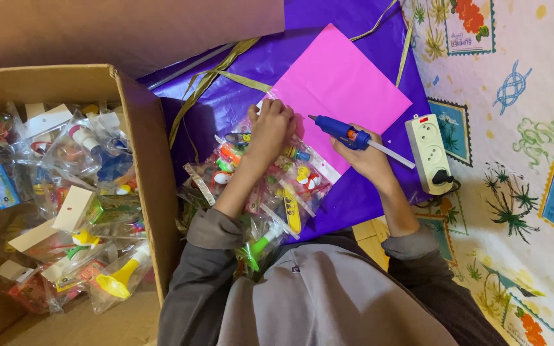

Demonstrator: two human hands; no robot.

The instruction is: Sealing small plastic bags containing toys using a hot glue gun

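Head view, looking straight down: the right hand [368, 157] sits just right of centre, its fingers wrapped tight around a blue glue gun [341, 132], whose long axis runs from lower right to upper left, the nozzle tip aimed at the edge where the pink paper sheet [341, 80] meets the toy packets. A white glue stick [392, 156] juts out of its back toward the right. The left hand [270, 125] lies just left of the nozzle, fingers curled and pressing down on the top clear toy packet [290, 170] of a loose heap at the frame's centre; it looks more like pinning than gripping. That hand is the nearer one to the packet; the nozzle is just beside its knuckles, apart from them. Under it all lies purple wrapping paper [367, 192] with gold ribbon [216, 75] trailing toward the upper left. At the right, a white power strip [428, 154] rests on a patterned cloth [520, 160]. Filling the left side, an open cardboard box [145, 160] holds many more clear bags of small colourful plastic toys.
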